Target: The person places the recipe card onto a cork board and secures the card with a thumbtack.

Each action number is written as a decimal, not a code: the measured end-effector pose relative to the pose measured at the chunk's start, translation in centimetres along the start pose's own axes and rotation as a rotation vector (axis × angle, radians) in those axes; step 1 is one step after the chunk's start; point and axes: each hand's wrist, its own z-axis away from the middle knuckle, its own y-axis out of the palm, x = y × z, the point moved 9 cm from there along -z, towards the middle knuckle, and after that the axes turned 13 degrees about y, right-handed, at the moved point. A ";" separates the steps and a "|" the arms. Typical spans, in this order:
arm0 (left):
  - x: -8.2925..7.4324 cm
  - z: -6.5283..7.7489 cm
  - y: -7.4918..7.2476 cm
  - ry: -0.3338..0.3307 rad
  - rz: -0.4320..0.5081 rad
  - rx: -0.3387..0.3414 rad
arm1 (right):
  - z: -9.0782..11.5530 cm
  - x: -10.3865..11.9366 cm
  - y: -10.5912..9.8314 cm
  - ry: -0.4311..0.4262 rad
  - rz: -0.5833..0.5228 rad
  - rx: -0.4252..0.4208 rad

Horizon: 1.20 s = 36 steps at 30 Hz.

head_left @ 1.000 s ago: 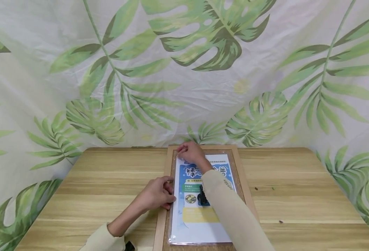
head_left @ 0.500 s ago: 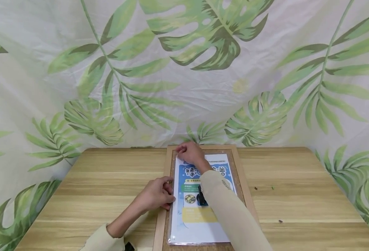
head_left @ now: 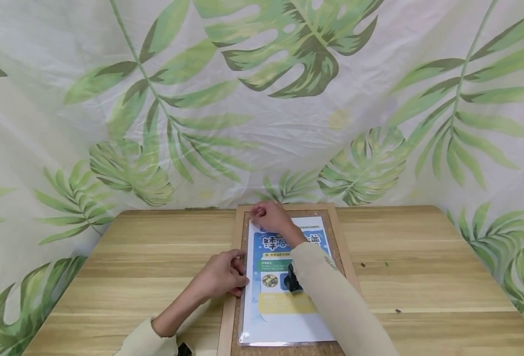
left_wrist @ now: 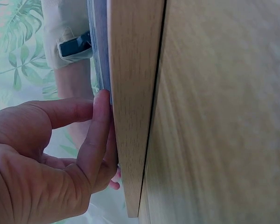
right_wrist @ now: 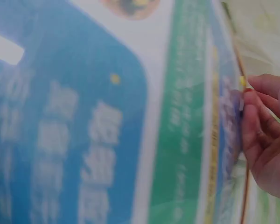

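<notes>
A laminated poster [head_left: 284, 329], blue, white and yellow with printed characters, lies on a wood-framed cork board [head_left: 239, 348]. At the poster's upper left corner, my right hand [head_left: 271, 216] has its fingers bent together. In the right wrist view the thumb and index finger pinch what looks like a small yellow pushpin [right_wrist: 242, 82], mostly hidden by the fingertips. My left hand [head_left: 223, 273] holds the poster's left edge halfway down. There the left wrist view shows its thumb and index finger [left_wrist: 99, 105] meeting at the sheet's edge, just inside the wooden frame [left_wrist: 133, 93].
The board lies on a wood-grain table [head_left: 164, 247] against a leaf-patterned cloth [head_left: 244, 123]. Several tiny dark and green bits, one a dark speck [head_left: 398, 311], are scattered right of the board. The right sleeve [head_left: 333, 291] covers the poster's lower right part.
The right forearm has shifted slightly right, its fingers staying at the poster's upper left corner. The left hand keeps its place on the left edge. The head view has tilted a little.
</notes>
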 end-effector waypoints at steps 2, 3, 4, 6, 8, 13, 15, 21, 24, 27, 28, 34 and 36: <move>0.0 0.0 0.0 0.000 0.006 -0.001 | 0.3 0.1 -0.3 -0.016 -0.007 0.037; 0.0 0.0 0.0 0.000 0.007 -0.002 | 0.5 0.1 -0.5 -0.019 -0.007 0.052; 0.0 0.0 0.0 0.001 0.008 -0.002 | 0.7 0.1 -0.7 -0.024 -0.005 0.065; -0.1 0.0 -0.1 0.003 0.003 0.001 | 1.3 0.1 -1.5 -0.027 0.005 0.077; -0.2 0.0 -0.1 0.003 -0.004 0.004 | 1.8 0.0 -2.4 -0.023 0.024 0.071; -0.2 0.0 -0.3 -0.004 -0.024 -0.005 | 3.4 0.0 -4.4 -0.014 0.066 0.065; -0.2 -0.1 -0.3 -0.004 -0.028 -0.008 | 4.1 0.0 -5.0 -0.034 0.081 0.066; -0.3 0.0 -0.1 -0.002 -0.040 -0.004 | 6.2 -0.2 -6.4 -0.109 0.087 0.044; -0.3 0.0 0.0 0.000 -0.047 -0.002 | 7.6 -0.4 -7.3 -0.127 0.095 0.029; -0.3 0.0 0.1 0.002 -0.053 0.001 | 8.8 -0.7 -8.2 -0.138 0.110 0.025; -0.3 -0.1 0.2 0.002 -0.056 0.002 | 9.2 -0.9 -8.4 -0.131 0.113 0.027; -0.4 0.0 0.0 -0.010 -0.059 0.001 | 11.0 -2.3 -9.5 -0.099 0.115 0.032; -0.4 0.0 -0.1 -0.013 -0.057 -0.001 | 11.6 -2.5 -9.8 -0.104 0.120 0.036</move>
